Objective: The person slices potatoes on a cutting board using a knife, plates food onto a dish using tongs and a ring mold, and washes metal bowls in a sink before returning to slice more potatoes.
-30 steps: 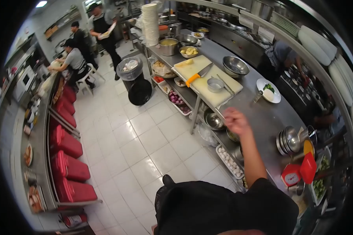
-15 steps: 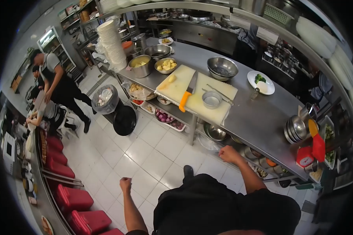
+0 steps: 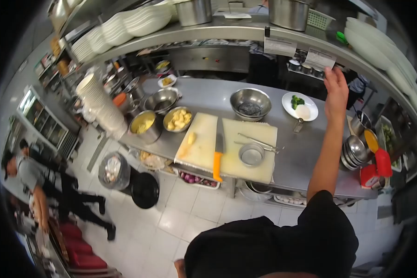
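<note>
Bright kitchen light, fisheye warp, dark corners

Shiny steel counter (image 3: 306,157), paper ticket (image 3: 320,59)

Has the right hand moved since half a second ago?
Yes: the right hand rose from the counter's front edge to the ticket on the shelf.

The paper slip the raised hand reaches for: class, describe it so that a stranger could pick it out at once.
Find the steel shelf above the counter. Two white slips hang from its front edge. It is the right-hand slip, just above the raised right hand, whose fingers are at its lower edge.
</note>
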Motion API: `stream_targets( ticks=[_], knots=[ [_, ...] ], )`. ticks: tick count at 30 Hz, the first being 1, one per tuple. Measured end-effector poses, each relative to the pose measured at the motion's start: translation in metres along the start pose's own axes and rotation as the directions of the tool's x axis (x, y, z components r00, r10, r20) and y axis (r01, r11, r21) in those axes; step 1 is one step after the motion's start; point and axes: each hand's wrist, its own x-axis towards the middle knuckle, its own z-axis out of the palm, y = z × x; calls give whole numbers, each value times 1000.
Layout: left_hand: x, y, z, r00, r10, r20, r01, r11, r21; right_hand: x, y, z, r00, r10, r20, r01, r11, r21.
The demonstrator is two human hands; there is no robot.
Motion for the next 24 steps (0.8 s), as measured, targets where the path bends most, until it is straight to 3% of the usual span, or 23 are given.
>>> stream_targets(
  ticks=[3, 5, 7, 8, 11, 13, 15, 17, 20, 24],
  knots=[
    [18, 15, 0, 963, -224, 150, 256, 934, -248, 13, 58, -27, 991, 54, 119, -44, 995, -88],
    [32, 25, 1, 936, -299, 185, 346, 878, -330, -10, 68, -14, 990, 143, 6, -139, 970, -199],
    [58, 47, -14, 961, -154, 229, 221, 927, -302, -28, 75, 4, 976, 134, -171, -189, 912, -363],
    [75, 61, -24, 964, -76, 253, 150, 945, -289, -26, 81, 6, 984, 76, -163, -143, 880, -453],
    [129, 111, -32, 920, 175, 349, -73, 955, -286, -6, 74, 24, 980, -72, -184, 12, 952, -307],
    [179, 159, -37, 930, 129, 344, -93, 989, -119, 14, 77, 29, 972, -176, -154, 120, 941, -318],
    [235, 215, -46, 961, 20, 277, -69, 983, 168, 20, 71, 46, 981, -181, -73, 165, 968, -188],
    [280, 269, -48, 973, -10, 229, -72, 936, 345, 14, 63, 65, 988, -136, -67, 129, 986, -105],
    [222, 362, -41, 977, 143, 155, -189, 920, 343, 3, 61, 67, 997, -53, 64, 32, 957, 288],
    [224, 391, -26, 977, 145, 158, -192, 920, 342, -25, 31, 90, 997, 26, 68, -54, 891, 451]
  ],
)
